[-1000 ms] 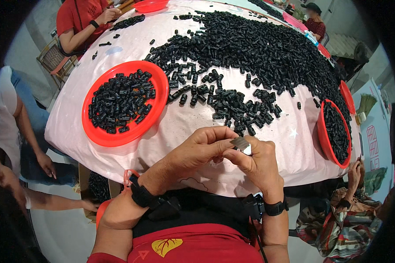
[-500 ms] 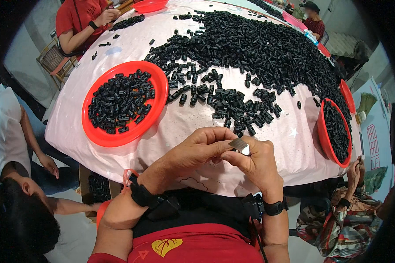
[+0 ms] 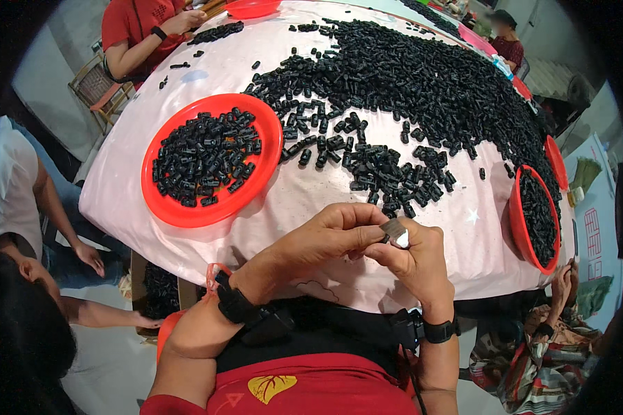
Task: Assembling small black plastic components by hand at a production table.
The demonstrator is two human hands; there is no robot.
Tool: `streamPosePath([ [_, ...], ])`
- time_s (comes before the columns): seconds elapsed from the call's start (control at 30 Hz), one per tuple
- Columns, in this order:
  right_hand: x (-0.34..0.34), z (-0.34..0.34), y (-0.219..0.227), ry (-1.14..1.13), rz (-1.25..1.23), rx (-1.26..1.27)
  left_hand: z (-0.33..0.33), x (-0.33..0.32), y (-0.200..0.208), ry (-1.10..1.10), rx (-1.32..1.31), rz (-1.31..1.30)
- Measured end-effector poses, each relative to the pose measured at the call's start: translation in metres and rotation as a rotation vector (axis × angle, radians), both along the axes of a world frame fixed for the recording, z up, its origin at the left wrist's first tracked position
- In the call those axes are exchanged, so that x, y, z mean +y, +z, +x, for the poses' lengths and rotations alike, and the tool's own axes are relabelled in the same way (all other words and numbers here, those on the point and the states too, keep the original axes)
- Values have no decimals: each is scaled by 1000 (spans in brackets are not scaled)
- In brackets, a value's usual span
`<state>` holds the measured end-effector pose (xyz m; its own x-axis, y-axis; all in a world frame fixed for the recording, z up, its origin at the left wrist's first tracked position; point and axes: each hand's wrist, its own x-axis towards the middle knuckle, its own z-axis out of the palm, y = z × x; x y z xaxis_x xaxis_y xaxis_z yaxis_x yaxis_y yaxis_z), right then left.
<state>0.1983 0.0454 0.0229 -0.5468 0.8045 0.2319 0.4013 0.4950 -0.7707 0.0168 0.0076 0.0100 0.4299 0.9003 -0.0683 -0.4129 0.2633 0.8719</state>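
Above the near edge of the table, my two hands meet with their fingertips close together. My right hand (image 3: 417, 254) is closed on a small flat metal blade (image 3: 393, 229) with a shiny white-looking end. My left hand (image 3: 332, 235) is pinched shut beside the blade, its thumb near the metal; whatever lies between its fingers is hidden. Just beyond the hands lies a loose cluster of small black plastic pieces (image 3: 387, 173). To the left of them, a red plastic basin (image 3: 158, 200) holds many of the same pieces.
A big heap of black pieces (image 3: 429, 76) spreads over the pale pink tablecloth (image 3: 270, 242). Another filled red basin (image 3: 519, 228) stands at the right edge. People sit or lean around the table. On the left floor, a cardboard box (image 3: 140, 280) holds more pieces near someone's hand.
The whole view has shifted slightly, so the table and basins appear further right. My hands keep the same grip around the blade. At left, the other person's hand by the box has moved a little.
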Motion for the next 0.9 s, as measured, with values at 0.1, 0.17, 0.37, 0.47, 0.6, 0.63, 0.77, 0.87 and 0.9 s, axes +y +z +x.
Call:
streamPosePath([
  [0.1,0,-1,-2,-2,4,14,1,1,-4,11,-13,17],
  [0.17,0,-2,-4,-12,9,60,2,1,-3,11,-20,10],
  [0.37,-3,-2,-2,-44,69,43,1,2,-4,7,-33,20],
  [0.47,-2,-1,-3,-45,69,27,-2,3,-6,-10,-64,2],
  [0.6,-1,-1,-6,-46,43,36,-3,5,-11,-30,-93,17],
  [0.63,-1,-1,-6,-38,50,38,-3,4,-11,-29,-92,17],
  [0.77,-2,-2,-6,-33,55,42,-3,4,-11,-21,-108,13],
  [0.87,-1,-2,-5,-43,76,13,-3,3,-8,-24,-95,9],
  [0.9,-1,-1,-5,-44,76,12,-3,3,-7,-21,-82,3],
])
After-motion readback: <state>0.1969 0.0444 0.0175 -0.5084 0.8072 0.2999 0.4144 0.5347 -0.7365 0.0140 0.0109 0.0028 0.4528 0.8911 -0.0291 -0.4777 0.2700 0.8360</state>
